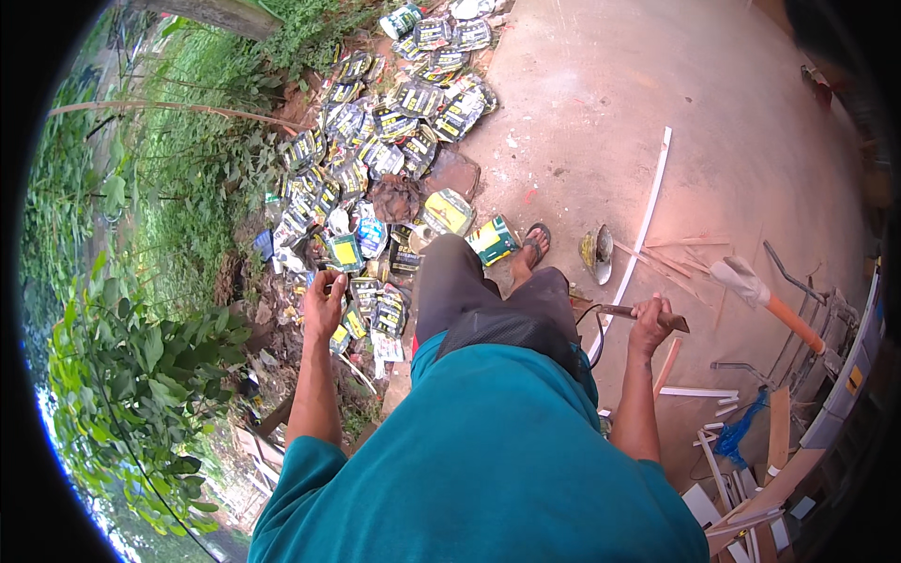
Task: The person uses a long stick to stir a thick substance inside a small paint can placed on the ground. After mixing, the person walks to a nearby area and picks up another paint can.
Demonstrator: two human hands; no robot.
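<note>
My right hand [649, 324] is closed around a dark, narrow tool or bar [621, 311], held out at my right side above the concrete, near a long white strip [650, 211]. A thin dark cable [599, 333] hangs by it at my hip. My left hand [324, 300] hangs at my left side with its fingers curled; what they hold, if anything, I cannot make out. Under it lies a heap of crumpled, printed packages [394, 131] in black, yellow and white. A green square can [493, 239] lies beside my sandalled foot [532, 249].
Dense plants [141, 394] border the left side. On the concrete [601, 94] are a dented metal container [596, 253], thin wood sticks [685, 251], an orange-handled shovel [788, 314], bent metal bars [779, 263], wood offcuts [779, 422] and a blue plastic sheet [737, 432]. A leaning trunk [216, 14] stands at the top left.
</note>
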